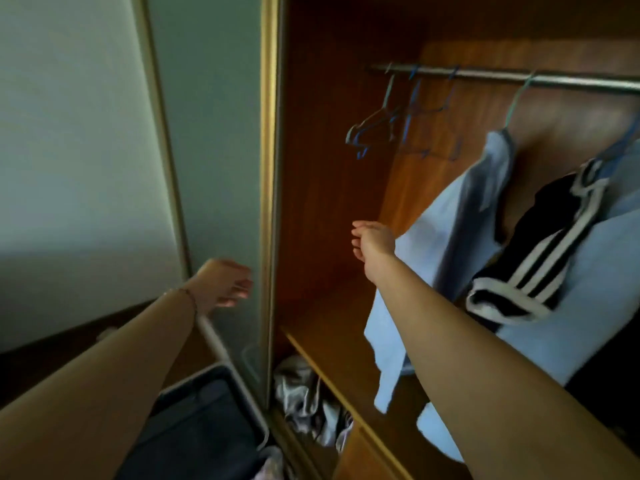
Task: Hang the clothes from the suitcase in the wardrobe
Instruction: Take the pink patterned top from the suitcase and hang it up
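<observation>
The wooden wardrobe (329, 174) stands open with a metal rail (571, 81) across its top. Several bare blue hangers (398, 126) hang at the rail's left end. To the right hang a light blue garment (450, 244) and a black one with white stripes (540, 265). My right hand (372, 242) is raised inside the wardrobe beside the blue garment, fingers loosely bent and holding nothing. My left hand (225, 284) hovers in front of the sliding door (214, 133), empty, fingers relaxed. The dark suitcase (207, 420) lies open at the bottom left.
A gold door frame (268, 168) runs vertically between my hands. Below the hanging space, a shelf (332, 375) covers a compartment with crumpled grey fabric (304, 393). A pale cloth (270, 465) shows at the suitcase's edge.
</observation>
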`<action>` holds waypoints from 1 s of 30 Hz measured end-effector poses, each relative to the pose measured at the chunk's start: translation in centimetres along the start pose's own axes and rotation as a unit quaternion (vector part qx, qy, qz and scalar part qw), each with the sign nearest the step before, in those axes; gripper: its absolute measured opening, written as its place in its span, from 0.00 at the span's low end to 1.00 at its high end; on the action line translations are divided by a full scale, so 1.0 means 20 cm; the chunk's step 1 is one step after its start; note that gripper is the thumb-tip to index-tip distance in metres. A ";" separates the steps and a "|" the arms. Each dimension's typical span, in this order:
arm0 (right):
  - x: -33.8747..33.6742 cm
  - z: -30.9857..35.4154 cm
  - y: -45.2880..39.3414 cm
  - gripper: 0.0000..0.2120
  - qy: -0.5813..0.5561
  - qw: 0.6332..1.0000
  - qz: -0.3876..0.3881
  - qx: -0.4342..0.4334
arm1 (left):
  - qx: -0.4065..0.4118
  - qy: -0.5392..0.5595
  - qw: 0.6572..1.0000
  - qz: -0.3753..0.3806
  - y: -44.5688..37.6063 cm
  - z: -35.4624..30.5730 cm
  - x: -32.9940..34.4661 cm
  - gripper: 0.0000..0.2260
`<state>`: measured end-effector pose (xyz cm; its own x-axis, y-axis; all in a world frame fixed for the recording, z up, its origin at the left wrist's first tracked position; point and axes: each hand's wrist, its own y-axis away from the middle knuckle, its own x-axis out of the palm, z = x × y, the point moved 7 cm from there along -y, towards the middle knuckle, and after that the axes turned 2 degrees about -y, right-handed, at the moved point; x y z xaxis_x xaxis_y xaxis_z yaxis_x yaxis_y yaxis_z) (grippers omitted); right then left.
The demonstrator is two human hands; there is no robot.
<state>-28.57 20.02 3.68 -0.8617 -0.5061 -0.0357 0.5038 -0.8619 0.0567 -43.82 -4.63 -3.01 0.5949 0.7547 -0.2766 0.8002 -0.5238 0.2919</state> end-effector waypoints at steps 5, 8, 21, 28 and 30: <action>0.30 -0.46 0.15 0.11 0.046 0.993 0.072 0.080 | -0.068 0.045 0.991 -0.104 0.14 0.48 -0.33 0.04; 0.46 -0.71 0.23 0.11 0.081 0.982 0.128 0.110 | -0.108 0.050 0.982 -0.149 0.22 0.69 -0.40 0.04; 0.59 -2.55 0.68 0.11 0.207 0.904 0.291 0.235 | -0.275 0.071 0.934 -0.217 0.39 2.34 0.10 0.05; 0.53 -3.59 0.76 0.04 0.256 0.885 0.280 0.272 | -0.313 0.056 0.927 -0.199 0.31 3.26 0.33 0.06; 0.55 -3.84 0.78 0.07 0.260 0.884 0.279 0.271 | -0.319 0.051 0.925 -0.201 0.27 3.53 0.38 0.06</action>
<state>-25.59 -1.34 -72.50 -0.2740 -0.9148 -0.2967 0.6172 -0.4039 0.6753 -29.68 -29.56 -68.27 0.2221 0.8886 -0.4013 0.7287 0.1222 0.6739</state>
